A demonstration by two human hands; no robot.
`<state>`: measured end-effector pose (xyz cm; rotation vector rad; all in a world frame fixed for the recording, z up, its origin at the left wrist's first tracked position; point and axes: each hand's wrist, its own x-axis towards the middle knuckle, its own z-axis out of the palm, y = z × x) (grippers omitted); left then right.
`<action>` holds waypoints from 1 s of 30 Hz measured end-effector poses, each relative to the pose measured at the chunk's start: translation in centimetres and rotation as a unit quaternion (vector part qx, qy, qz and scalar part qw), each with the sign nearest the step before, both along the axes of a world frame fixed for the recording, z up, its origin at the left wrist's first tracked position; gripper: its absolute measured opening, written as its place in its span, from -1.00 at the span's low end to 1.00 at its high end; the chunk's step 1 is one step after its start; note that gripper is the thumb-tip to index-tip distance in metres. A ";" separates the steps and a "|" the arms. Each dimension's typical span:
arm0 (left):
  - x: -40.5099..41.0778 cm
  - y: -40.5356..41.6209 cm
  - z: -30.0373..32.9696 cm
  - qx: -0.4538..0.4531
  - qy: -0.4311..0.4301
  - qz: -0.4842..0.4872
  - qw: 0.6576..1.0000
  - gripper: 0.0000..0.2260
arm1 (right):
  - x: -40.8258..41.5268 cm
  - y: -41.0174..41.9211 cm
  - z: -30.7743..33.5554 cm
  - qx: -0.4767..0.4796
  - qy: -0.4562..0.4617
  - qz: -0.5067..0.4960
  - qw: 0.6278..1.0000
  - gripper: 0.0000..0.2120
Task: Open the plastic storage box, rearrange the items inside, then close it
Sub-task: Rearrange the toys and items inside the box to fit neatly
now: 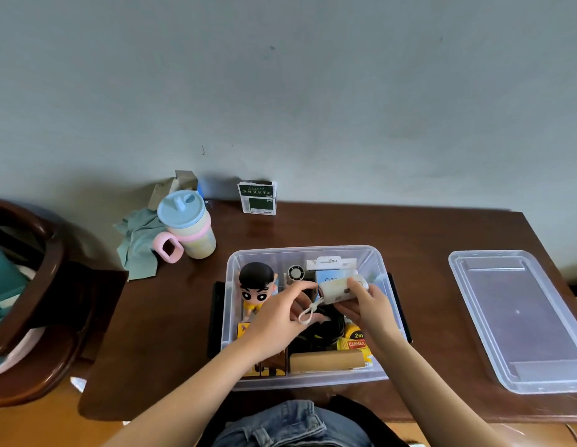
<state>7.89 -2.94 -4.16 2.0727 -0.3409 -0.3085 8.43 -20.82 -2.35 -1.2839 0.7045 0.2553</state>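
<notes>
Storage box (pixel 230 317) sits open at bench (pixel 171 317) centre; lid (pixel 519 317) lies well apart to the right. Right hand (pixel 371 306) grips a white cylindrical device (pixel 337 290) above the box. Left hand (pixel 277 312) pinches the device's left end, cord loop (pixel 308 312) hanging below.

Single head view, worn above the seated person, facing forward and down. Both hands, left hand (pixel 274 314) and right hand (pixel 371 304), sit close below centre; wall (pixel 280 91) fills beyond them.
</notes>
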 end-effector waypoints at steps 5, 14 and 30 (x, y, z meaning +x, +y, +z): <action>-1.0 1.2 -0.2 -0.059 0.018 0.075 0.995 -0.72 | 0.0 1.4 -0.2 0.021 0.052 0.097 0.994 -0.77; 0.7 3.3 0.0 0.100 0.056 0.082 0.990 -0.69 | 0.2 3.1 -1.0 -0.014 0.022 0.301 0.953 -0.69; 1.7 3.7 -0.4 0.113 0.049 0.113 0.986 -0.75 | 1.3 2.6 -4.0 -0.577 -0.115 0.637 0.498 -0.64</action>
